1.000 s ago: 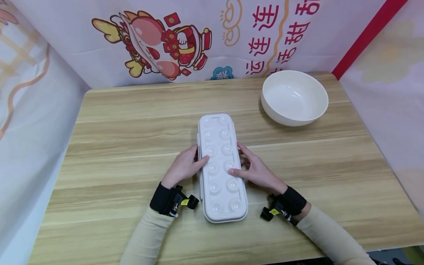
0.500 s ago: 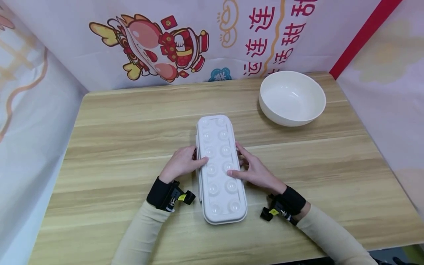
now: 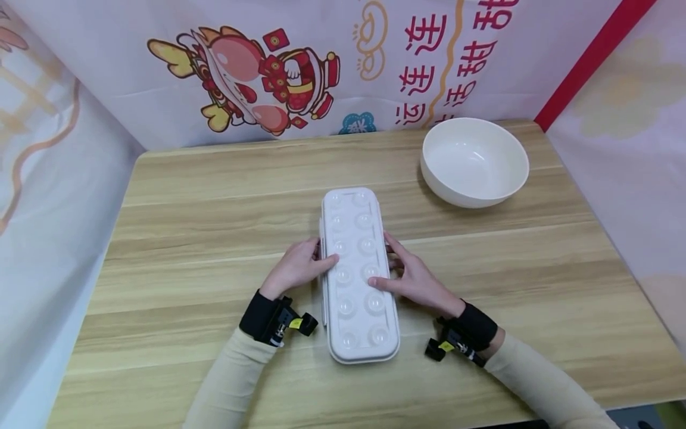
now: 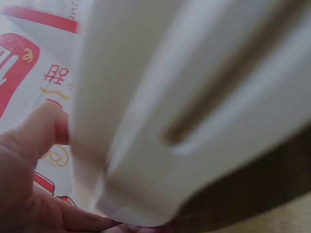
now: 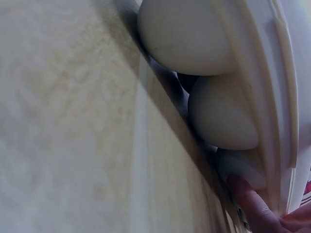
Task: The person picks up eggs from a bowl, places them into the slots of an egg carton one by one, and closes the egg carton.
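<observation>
A long white ice ball tray (image 3: 360,322) with rounded ends lies lengthwise at the table's middle. Two rows of round bumps run along its top. My left hand (image 3: 296,266) grips its left side, thumb on the top face and the other fingers down beside the edge. On the opposite side my right hand (image 3: 415,275) holds it likewise, its thumb further in over the bumps. Up close in the right wrist view, rounded cups (image 5: 223,114) bulge beneath the tray's rim, and a fingertip touches one. The left wrist view shows the tray's ridged side (image 4: 131,111) and my thumb against it.
A white round bowl (image 3: 474,161) stands at the back right of the wood-grain table (image 3: 214,202). Behind it hangs a printed cloth (image 3: 391,65) with a cartoon figure and red characters. Pale cloths border the table on the left (image 3: 59,238) and right.
</observation>
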Available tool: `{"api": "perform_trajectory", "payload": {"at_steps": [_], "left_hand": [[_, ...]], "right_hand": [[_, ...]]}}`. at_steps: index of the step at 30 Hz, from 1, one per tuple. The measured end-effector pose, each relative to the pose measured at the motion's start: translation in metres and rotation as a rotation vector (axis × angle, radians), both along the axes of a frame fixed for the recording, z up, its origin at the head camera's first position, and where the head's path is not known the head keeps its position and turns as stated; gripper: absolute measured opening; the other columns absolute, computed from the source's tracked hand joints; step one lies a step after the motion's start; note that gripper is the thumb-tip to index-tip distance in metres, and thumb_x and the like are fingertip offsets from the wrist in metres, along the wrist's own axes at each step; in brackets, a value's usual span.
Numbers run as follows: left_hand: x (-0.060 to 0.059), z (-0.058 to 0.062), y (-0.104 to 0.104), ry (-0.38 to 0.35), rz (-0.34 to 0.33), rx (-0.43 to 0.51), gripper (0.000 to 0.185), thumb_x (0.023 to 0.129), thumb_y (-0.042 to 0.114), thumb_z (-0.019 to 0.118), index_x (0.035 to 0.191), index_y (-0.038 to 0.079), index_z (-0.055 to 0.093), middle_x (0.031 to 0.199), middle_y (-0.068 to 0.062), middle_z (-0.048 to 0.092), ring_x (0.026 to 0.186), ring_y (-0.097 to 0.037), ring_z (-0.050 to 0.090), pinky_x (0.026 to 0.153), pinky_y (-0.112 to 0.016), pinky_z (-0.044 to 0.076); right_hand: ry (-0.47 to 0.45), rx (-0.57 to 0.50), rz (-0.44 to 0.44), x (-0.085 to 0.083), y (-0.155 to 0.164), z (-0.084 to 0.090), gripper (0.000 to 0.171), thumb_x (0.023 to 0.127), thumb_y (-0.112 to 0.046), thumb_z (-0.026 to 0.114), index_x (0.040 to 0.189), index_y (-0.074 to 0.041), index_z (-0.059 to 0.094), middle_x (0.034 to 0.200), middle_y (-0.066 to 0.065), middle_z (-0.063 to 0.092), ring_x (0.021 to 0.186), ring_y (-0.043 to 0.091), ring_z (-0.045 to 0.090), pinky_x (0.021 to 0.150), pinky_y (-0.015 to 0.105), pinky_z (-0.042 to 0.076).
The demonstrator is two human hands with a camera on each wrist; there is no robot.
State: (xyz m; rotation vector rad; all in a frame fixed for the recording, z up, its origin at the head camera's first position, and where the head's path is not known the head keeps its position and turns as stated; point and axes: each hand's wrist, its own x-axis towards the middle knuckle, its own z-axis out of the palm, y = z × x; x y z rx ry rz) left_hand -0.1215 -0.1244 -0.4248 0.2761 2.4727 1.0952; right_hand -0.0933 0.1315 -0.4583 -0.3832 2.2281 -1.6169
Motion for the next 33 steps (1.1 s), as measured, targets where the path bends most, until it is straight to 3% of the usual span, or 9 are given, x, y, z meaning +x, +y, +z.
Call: {"api": "perform_trajectory", "payload": {"at_steps": [5,9,16,22,33], "left_hand": [[0.001,-0.004,0.002,-0.137,0.144,0.130,0.058,0.091,0.031,0.067,0.131,-0.004,0.046,0.101,-0.014,0.059,0.089,-0.025,0.057,0.072,-0.032,0.050],[0.001,-0.001,0.002,-0.157,0.183,0.188,0.063,0.088,0.030,0.070,0.136,0.001,0.042,0.107,-0.015,0.059,0.091,-0.025,0.059,0.076,-0.034,0.052],[-0.004,0.010,0.000,-0.182,0.176,0.254,0.080,0.086,0.028,0.073,0.147,0.005,0.027,0.122,-0.019,0.055,0.096,-0.028,0.062,0.081,-0.038,0.053],[-0.005,0.010,-0.001,-0.202,0.192,0.252,0.081,0.084,0.025,0.075,0.147,0.006,0.026,0.124,-0.020,0.051,0.102,-0.031,0.058,0.083,-0.039,0.052],[-0.009,0.007,-0.003,-0.212,0.173,0.250,0.089,0.084,0.025,0.075,0.151,0.008,0.020,0.119,-0.019,0.053,0.100,-0.030,0.058,0.083,-0.039,0.051]], "right_hand": [[-0.027,0.003,0.022,-0.003,0.002,0.004,0.103,0.082,-0.030,0.078,0.155,-0.013,0.007,0.143,0.012,0.040,0.114,0.027,0.055,0.088,0.039,0.050],[-0.056,-0.010,0.041,-0.008,0.003,0.009,0.104,0.082,-0.027,0.078,0.155,-0.016,0.006,0.144,0.011,0.037,0.112,0.028,0.054,0.089,0.042,0.048],[-0.078,-0.029,0.064,-0.015,0.002,0.015,0.111,0.079,-0.022,0.081,0.155,-0.027,0.001,0.147,0.010,0.031,0.116,0.029,0.050,0.091,0.043,0.047],[-0.105,-0.011,0.072,-0.020,0.000,0.016,0.108,0.081,-0.024,0.079,0.155,-0.026,0.000,0.147,0.010,0.029,0.108,0.030,0.053,0.086,0.040,0.050],[0.010,0.077,0.085,-0.044,0.000,0.019,0.097,0.089,-0.026,0.071,0.155,-0.023,0.001,0.130,0.020,0.047,0.105,0.030,0.054,0.090,0.045,0.046]]}}
